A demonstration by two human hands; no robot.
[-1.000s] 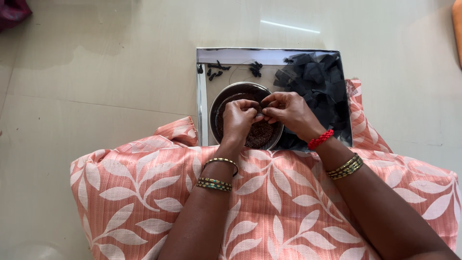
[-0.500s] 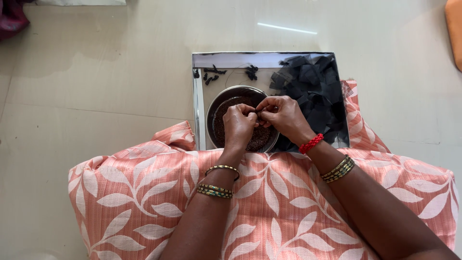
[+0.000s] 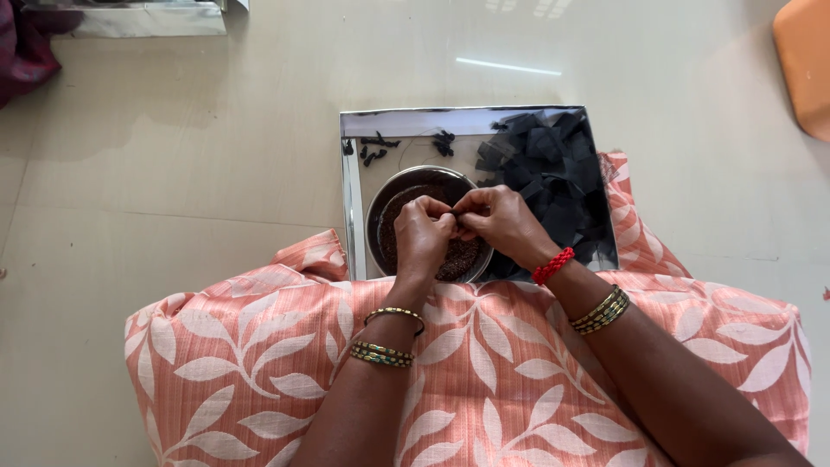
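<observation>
Head view: my left hand (image 3: pixel 422 235) and right hand (image 3: pixel 500 227) meet at the middle of the frame, fingers (image 3: pixel 441 214) pinched together on a tiny dark piece (image 3: pixel 456 213) I can barely make out. They hover right over the round steel bowl of dark brown seeds (image 3: pixel 398 227), which sits in the square mirrored steel tray (image 3: pixel 352 207). A heap of black cloth scraps (image 3: pixel 545 169) fills the tray's right side. My peach leaf-print cloth (image 3: pixel 259 363) spreads across the lower frame on the pale tiled floor (image 3: pixel 173 156).
</observation>
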